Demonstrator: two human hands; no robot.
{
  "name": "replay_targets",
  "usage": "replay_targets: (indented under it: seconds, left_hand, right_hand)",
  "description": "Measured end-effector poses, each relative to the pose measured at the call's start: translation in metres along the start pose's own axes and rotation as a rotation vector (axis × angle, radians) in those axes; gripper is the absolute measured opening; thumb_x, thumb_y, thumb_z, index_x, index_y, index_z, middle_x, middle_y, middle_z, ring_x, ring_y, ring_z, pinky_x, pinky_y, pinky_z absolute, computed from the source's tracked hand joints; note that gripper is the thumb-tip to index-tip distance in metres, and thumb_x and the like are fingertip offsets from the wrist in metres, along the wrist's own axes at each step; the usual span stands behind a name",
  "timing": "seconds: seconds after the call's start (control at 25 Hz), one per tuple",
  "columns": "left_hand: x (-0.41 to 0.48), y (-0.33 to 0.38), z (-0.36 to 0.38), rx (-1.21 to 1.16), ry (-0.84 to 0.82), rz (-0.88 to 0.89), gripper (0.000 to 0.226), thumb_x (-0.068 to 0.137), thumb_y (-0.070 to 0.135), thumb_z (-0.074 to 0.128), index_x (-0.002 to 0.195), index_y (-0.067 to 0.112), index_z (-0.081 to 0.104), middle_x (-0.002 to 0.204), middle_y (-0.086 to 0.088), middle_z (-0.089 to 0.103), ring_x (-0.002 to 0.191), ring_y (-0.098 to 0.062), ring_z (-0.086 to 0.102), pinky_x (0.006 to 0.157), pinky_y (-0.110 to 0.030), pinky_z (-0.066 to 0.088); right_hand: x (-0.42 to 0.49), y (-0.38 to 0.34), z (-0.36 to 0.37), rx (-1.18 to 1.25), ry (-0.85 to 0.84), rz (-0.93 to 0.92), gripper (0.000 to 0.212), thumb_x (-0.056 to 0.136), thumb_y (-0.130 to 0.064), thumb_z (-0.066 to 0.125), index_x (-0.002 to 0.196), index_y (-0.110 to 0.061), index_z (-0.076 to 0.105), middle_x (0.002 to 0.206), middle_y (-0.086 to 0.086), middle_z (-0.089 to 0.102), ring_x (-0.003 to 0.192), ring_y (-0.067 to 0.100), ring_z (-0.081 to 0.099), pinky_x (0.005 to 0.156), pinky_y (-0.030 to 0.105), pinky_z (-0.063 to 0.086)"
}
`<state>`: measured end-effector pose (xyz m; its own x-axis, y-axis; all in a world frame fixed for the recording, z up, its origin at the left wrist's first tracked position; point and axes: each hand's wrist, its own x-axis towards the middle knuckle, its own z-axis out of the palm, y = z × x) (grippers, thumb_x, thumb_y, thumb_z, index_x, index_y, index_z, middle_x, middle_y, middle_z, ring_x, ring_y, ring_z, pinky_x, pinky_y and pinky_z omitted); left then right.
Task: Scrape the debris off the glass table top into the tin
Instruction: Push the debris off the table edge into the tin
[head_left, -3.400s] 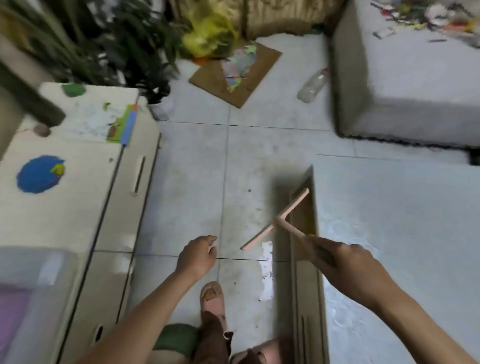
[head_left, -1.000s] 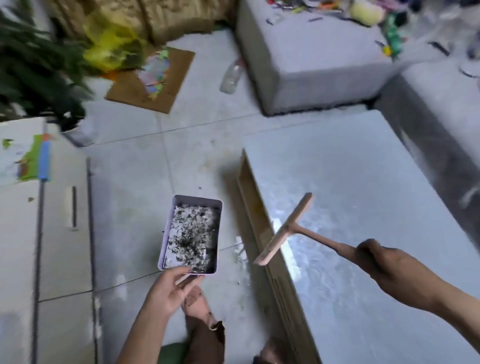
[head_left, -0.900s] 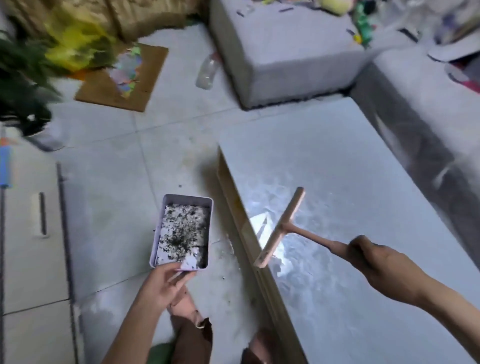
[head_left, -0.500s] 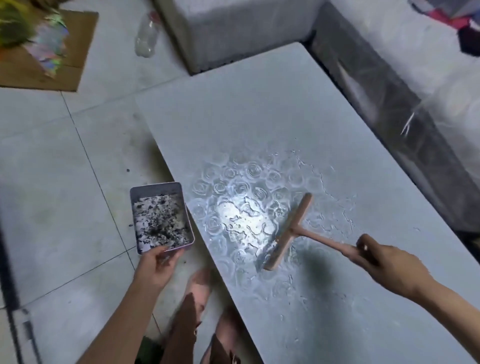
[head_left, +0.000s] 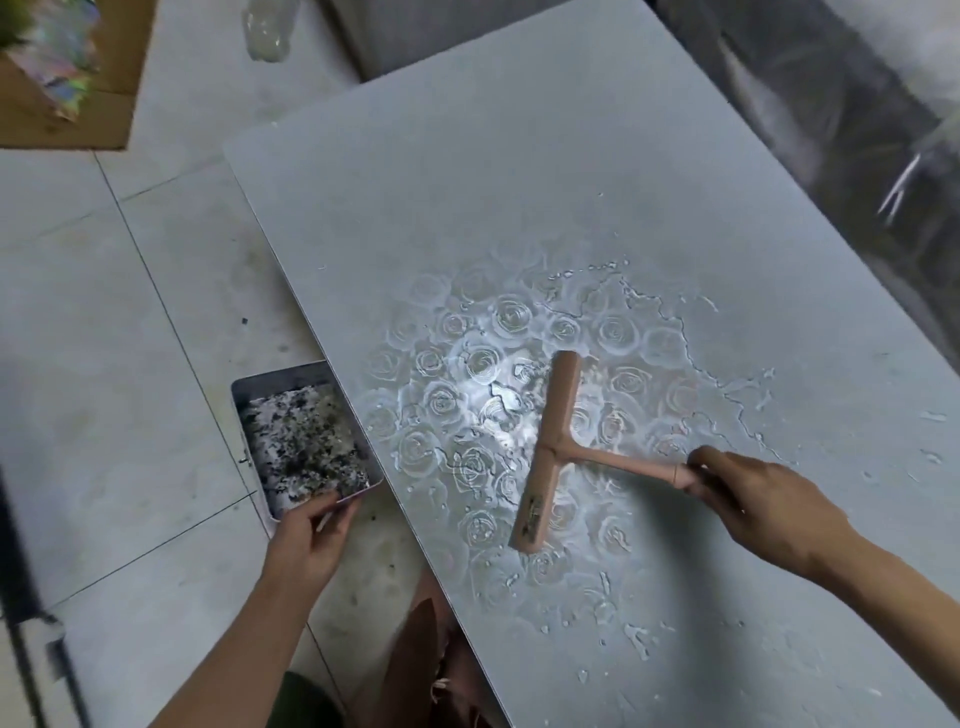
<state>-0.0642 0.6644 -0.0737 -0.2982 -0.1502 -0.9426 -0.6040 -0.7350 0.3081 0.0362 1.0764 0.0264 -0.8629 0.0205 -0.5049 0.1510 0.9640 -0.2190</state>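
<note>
here, a tin of debris is held at the table's edge, with a scraper over the glass.
the tin (head_left: 280, 375) is pinched at its near corner by the left hand (head_left: 311, 540), just beside the left edge of the glass table top (head_left: 519, 182); it is covered inside with dark and pale debris (head_left: 304, 441). the pink scraper (head_left: 556, 452) is gripped by its handle in the right hand (head_left: 769, 509), its blade over the wet, rose-patterned patch near that edge. pale flecks (head_left: 639, 639) are scattered nearer the person. tiled floor (head_left: 130, 364) lies left of the tin.

The scraper (head_left: 551, 452) lies on the table top (head_left: 519, 182), the tin (head_left: 306, 439) just beside its left edge.
</note>
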Motion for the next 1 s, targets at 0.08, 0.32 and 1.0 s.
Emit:
replay_targets:
  seconds: [0.08, 0.32, 1.0]
  left_hand:
    - [0.004, -0.001, 0.000, 0.012, -0.007, 0.008, 0.019, 0.096, -0.007, 0.039, 0.087, 0.001, 0.053, 0.109, -0.015, 0.055, 0.112, -0.032, 0.051, 0.113, -0.043, 0.031]
    - [0.024, -0.006, -0.010, 0.104, 0.000, 0.066, 0.012, 0.096, 0.006, 0.051, 0.095, 0.000, 0.061, 0.110, -0.014, 0.061, 0.124, -0.030, 0.050, 0.113, -0.034, 0.034]
    - [0.027, 0.004, 0.006, -0.158, -0.005, -0.105, 0.025, 0.086, -0.018, 0.046, 0.077, 0.005, 0.053, 0.079, -0.011, 0.058, 0.080, -0.016, 0.059, 0.087, -0.035, 0.055]
  right_hand:
    - [0.006, -0.004, -0.007, -0.014, 0.073, -0.033, 0.014, 0.091, -0.035, 0.057, 0.097, -0.023, 0.056, 0.080, -0.003, 0.065, 0.065, 0.028, 0.060, 0.050, 0.033, 0.039]
    - [-0.008, -0.001, -0.037, -0.117, 0.056, 0.035, 0.015, 0.088, -0.038, 0.056, 0.093, -0.024, 0.056, 0.078, -0.003, 0.066, 0.064, 0.029, 0.063, 0.049, 0.039, 0.047]
    - [0.133, -0.100, -0.095, -0.240, -0.052, -0.212, 0.014, 0.090, -0.045, 0.051, 0.094, -0.031, 0.054, 0.073, -0.012, 0.060, 0.059, 0.021, 0.057, 0.050, 0.031, 0.041]
